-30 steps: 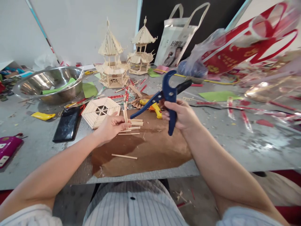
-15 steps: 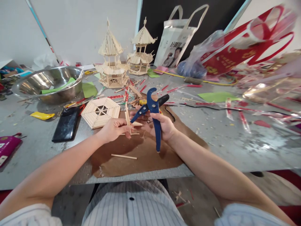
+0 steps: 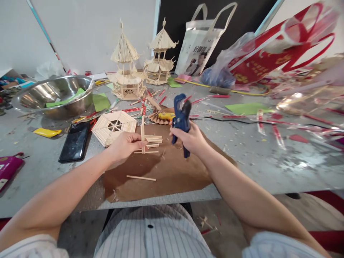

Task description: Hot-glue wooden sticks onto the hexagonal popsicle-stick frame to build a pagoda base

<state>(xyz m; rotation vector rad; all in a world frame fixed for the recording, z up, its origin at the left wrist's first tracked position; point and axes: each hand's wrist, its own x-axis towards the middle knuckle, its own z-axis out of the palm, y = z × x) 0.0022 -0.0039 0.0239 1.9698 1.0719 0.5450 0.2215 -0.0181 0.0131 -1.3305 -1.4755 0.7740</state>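
Note:
Pinched in my left hand [image 3: 129, 144] are thin wooden sticks [image 3: 143, 133], held upright over the brown board. My right hand [image 3: 192, 138] is wrapped around a blue hand cutter [image 3: 181, 120], built like a pipe cutter, its jaw end pointing up and away. The cutter is apart from the sticks. Just right of my left fingers, short cut sticks [image 3: 154, 139] lie in a row on the board [image 3: 182, 172]. A single stick [image 3: 141, 178] lies nearer to me. Left of the board's far side is a hexagonal stick panel [image 3: 114, 126].
Two stick pagoda models [image 3: 126, 77] stand at the back. To the left are a steel bowl [image 3: 53, 95], a black phone [image 3: 73, 142] and a yellow packet [image 3: 47, 132]. Bags [image 3: 199, 46], red wrappers and green paper [image 3: 248, 109] lie at the back and right.
The cutter has moved right, away from the sticks, and turned in my right hand. Its handles look closer together. The short sticks on the board are now in plain sight.

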